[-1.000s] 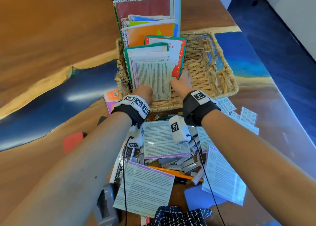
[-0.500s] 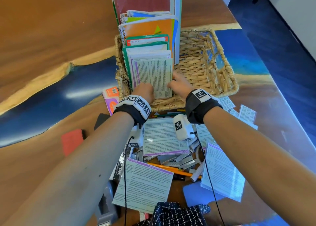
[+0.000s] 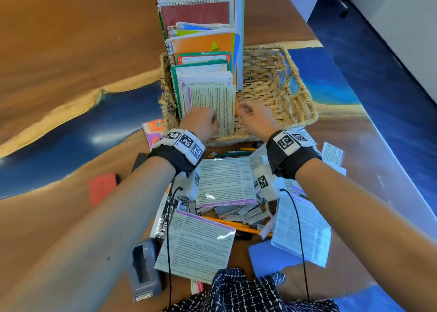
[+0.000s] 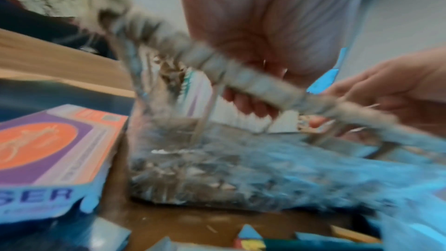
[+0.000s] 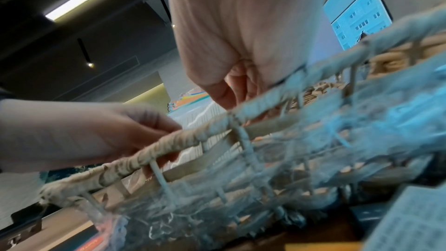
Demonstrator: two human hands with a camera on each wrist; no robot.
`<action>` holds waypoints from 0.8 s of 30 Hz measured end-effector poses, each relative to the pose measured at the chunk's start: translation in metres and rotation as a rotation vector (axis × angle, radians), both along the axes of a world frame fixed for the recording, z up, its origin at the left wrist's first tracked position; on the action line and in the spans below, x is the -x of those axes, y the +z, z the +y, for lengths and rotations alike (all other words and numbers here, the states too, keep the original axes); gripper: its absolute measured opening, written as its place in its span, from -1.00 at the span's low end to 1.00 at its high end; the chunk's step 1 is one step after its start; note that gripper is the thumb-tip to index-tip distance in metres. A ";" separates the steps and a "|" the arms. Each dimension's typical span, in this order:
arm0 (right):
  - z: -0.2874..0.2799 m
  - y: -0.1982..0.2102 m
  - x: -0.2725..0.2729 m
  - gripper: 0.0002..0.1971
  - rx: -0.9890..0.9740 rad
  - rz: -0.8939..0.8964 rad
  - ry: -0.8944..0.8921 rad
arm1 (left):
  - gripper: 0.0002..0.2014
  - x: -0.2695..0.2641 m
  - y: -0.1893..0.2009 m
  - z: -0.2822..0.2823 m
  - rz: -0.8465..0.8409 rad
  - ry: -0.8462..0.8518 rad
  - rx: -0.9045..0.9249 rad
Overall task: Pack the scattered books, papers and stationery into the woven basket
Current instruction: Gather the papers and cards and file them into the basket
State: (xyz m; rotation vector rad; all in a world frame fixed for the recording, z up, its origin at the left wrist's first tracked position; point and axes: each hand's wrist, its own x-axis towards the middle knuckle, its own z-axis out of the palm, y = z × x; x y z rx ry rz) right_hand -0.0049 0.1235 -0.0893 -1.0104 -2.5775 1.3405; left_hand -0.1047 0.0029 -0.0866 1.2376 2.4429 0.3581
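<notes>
Fingers hidden behind basket rim; wrist views blurred.

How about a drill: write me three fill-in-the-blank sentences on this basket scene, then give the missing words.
The notebooks stand upright on the ____ side of the woven basket. The left hand touches the printed sheet at the ____ of that stack. The orange pencil lies ____ the basket, on the table.
Missing words: left; front; outside.
</notes>
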 end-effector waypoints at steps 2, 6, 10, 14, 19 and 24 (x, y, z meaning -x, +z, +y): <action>0.001 -0.004 -0.008 -0.72 -0.014 0.039 -0.027 | -0.77 -0.020 0.011 -0.002 0.019 -0.050 -0.090; 0.000 -0.002 -0.021 -0.72 -0.049 0.117 -0.047 | -0.73 -0.056 0.010 -0.005 0.005 -0.231 -0.030; 0.000 -0.001 -0.031 -0.73 -0.076 0.156 -0.052 | -0.64 -0.071 -0.005 -0.012 0.000 -0.366 0.200; 0.001 -0.003 -0.037 -0.73 -0.157 0.178 0.002 | -0.01 -0.078 -0.026 -0.023 0.069 -0.405 0.465; 0.003 -0.007 -0.038 -0.73 -0.185 0.163 0.011 | 0.00 -0.082 -0.038 -0.034 0.155 -0.342 0.408; 0.004 -0.007 -0.039 -0.73 -0.184 0.162 0.022 | -0.35 -0.078 -0.028 -0.032 0.108 -0.242 0.248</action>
